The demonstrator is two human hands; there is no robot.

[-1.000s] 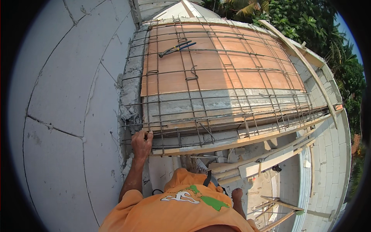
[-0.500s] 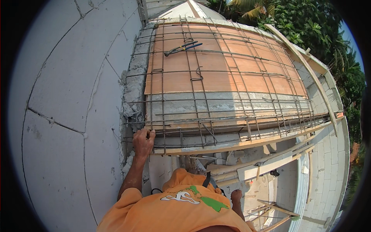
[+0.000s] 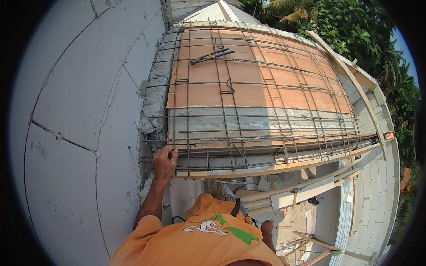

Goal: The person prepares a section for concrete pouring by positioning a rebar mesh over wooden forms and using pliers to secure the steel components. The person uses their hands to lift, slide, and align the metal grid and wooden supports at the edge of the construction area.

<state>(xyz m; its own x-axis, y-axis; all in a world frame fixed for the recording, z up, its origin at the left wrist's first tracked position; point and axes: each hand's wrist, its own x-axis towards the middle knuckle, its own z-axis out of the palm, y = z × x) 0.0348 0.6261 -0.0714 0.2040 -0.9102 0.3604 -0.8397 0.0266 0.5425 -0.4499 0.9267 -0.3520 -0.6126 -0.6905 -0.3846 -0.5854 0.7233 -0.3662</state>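
Observation:
Near the left end of the formwork's front edge, my left hand (image 3: 164,163) is closed, its fingers curled around a rebar (image 3: 195,151) of the steel mesh. My right hand (image 3: 267,226) hangs low beside my orange shirt, over the lower floor. Its fingers are too small and dark to make out. A grid of tied rebars (image 3: 225,115) spreads over an orange-brown plywood sheet (image 3: 208,95). Resting on the grid, towards the far side, is a pair of pincers (image 3: 211,56) with blue and yellow handles.
A grey block wall (image 3: 66,102) rises close on my left. Along the front edge runs a timber board (image 3: 262,170), with a drop below it to planks and poles (image 3: 306,190). A long wooden batten (image 3: 355,80) leans across the right side.
The view has shifted slightly, and my right hand sits a little further left and lower. My left hand keeps its hold at the same place on the mesh.

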